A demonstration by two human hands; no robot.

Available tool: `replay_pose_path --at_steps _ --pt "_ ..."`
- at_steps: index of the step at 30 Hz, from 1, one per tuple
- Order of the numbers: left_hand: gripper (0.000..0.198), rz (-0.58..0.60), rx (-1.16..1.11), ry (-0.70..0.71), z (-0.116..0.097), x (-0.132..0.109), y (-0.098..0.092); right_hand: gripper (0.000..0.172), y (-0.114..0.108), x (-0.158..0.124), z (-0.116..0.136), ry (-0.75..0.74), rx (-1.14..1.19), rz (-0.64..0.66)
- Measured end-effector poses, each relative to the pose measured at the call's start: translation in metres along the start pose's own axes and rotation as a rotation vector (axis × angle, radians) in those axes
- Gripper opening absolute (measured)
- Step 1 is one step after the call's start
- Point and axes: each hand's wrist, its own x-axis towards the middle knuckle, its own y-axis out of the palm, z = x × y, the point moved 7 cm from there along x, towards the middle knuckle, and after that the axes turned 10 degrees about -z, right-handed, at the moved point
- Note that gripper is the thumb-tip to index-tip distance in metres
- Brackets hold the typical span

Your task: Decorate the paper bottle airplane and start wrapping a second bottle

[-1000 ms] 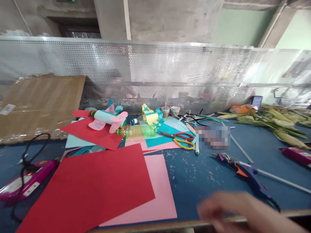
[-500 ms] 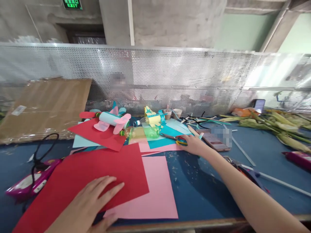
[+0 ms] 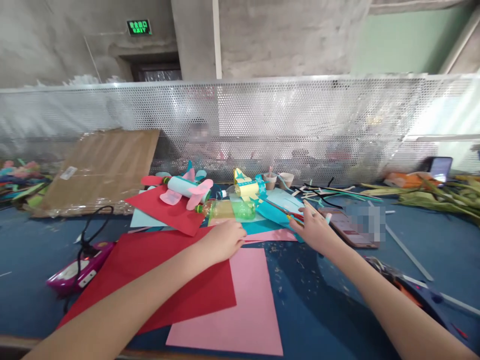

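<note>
My left hand (image 3: 224, 240) rests with its fingers curled at the far corner of a large red paper sheet (image 3: 176, 285); what the fingers hold, if anything, is hidden. A pink sheet (image 3: 247, 310) lies under the red one. My right hand (image 3: 314, 227) reaches forward with fingers stretched out over the red-and-yellow handles of the scissors (image 3: 295, 217), beside a teal sheet (image 3: 272, 212). A clear green plastic bottle (image 3: 232, 210) lies between the two hands. Behind it sit a bottle plane with pink wings (image 3: 185, 189) and a yellow-wrapped bottle craft (image 3: 247, 190).
A phone (image 3: 347, 229) lies right of my right hand and a blue glue gun (image 3: 401, 282) under my right forearm. A purple glue gun with a black cord (image 3: 78, 267) is at the left. Cardboard (image 3: 101, 170) leans on the perforated metal screen (image 3: 281, 125). Corn husks (image 3: 446, 200) lie far right.
My left hand has slid from the middle of the red sheet up to its far corner and curled. My right hand stays at the scissors. The view has lifted and turned left.
</note>
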Motion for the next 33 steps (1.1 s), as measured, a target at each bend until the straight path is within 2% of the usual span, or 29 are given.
replay_pose_path --at_steps 4,7,9,12,14,16,19,21,28,33 --pt "0.012 0.057 0.028 -0.03 0.006 0.021 0.027 0.035 0.003 -0.001 0.007 0.028 -0.083 -0.027" --pt "0.012 0.055 0.012 -0.05 0.009 0.023 0.032 0.044 0.004 -0.006 0.011 0.17 -0.194 -0.038" --pt "0.016 0.046 -0.006 -0.067 0.012 0.023 0.031 0.046 0.008 -0.01 0.016 0.191 -0.242 -0.017" --pt "0.022 0.028 -0.042 -0.097 0.019 0.02 0.031 0.045 0.012 -0.01 0.02 0.131 -0.236 0.01" --pt "0.023 0.013 -0.072 -0.11 0.024 0.016 0.03 0.044 0.01 -0.007 0.02 0.07 -0.152 -0.01" --pt "0.021 -0.003 -0.098 -0.121 0.027 0.011 0.029 0.036 0.007 -0.003 0.026 -0.048 0.032 -0.016" --pt "0.017 -0.028 -0.119 -0.149 0.031 0.004 0.028 0.019 0.004 -0.006 0.045 -0.279 0.361 0.061" --pt "0.017 -0.041 -0.131 -0.172 0.033 0.001 0.028 0.014 0.002 -0.011 0.055 -0.363 0.471 0.111" --pt "0.029 -0.064 -0.166 -0.225 0.048 0.003 0.03 0.019 0.009 -0.017 0.058 -0.334 0.455 0.271" --pt "0.035 -0.034 -0.205 -0.199 0.058 0.002 0.026 0.02 0.007 -0.013 0.056 -0.31 0.424 0.327"
